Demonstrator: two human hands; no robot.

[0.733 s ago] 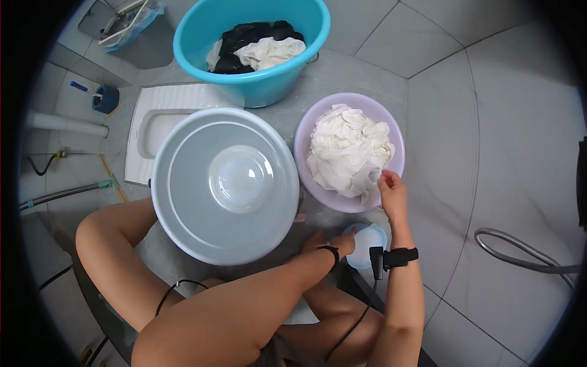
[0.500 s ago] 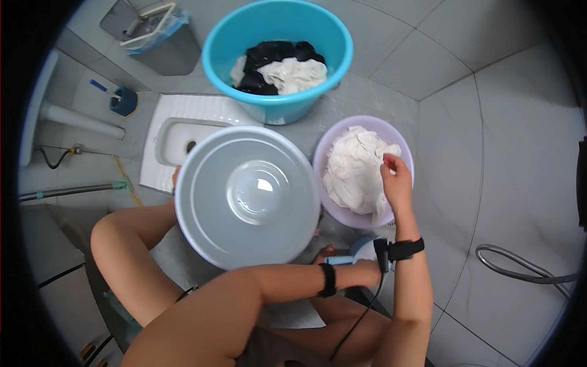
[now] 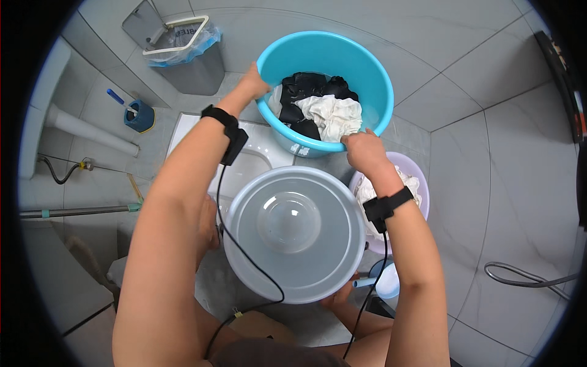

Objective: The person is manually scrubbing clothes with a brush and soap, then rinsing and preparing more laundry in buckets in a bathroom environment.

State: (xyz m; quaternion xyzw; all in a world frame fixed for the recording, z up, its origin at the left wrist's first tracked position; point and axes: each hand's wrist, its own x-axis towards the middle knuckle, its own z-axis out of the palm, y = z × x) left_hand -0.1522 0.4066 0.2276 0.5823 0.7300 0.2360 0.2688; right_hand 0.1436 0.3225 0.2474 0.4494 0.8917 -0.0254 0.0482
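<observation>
Both hands up on the rim of the blue basin (image 3: 361, 67), 1 at each side, as for lifting or dragging something too wide and heavy for a single grip. Left hand (image 3: 254, 82) clamped on the basin's left edge, fingers curled over the lip and thumb outside. Right hand (image 3: 362, 150) clenched on the near right edge, knuckles up, fingers hooked inside just beside the white cloth (image 3: 333, 116). Between the 2 hands, inside the basin, a heap of black clothes (image 3: 309, 92) with the white piece lying on top toward the right hand, probably soaking or waiting for a wash. A black wrist strap on each forearm, cables trailing back toward the body. Directly below the hands, close to the knees, a large pale grey tub (image 3: 293, 235), round and seemingly empty, set within easy reach. Under the right forearm, a lilac basin (image 3: 419, 189) packed with more white laundry, partly hidden by the arm. Near the right elbow, a small light blue scoop (image 3: 385, 284) on the floor, handy for ladling water. Under the left forearm, a white squat toilet pan (image 3: 257, 162). Beyond the left hand, a grey waste bin (image 3: 195, 67) with a plastic liner and a blue brush holder (image 3: 140, 116), well apart from the washing.
</observation>
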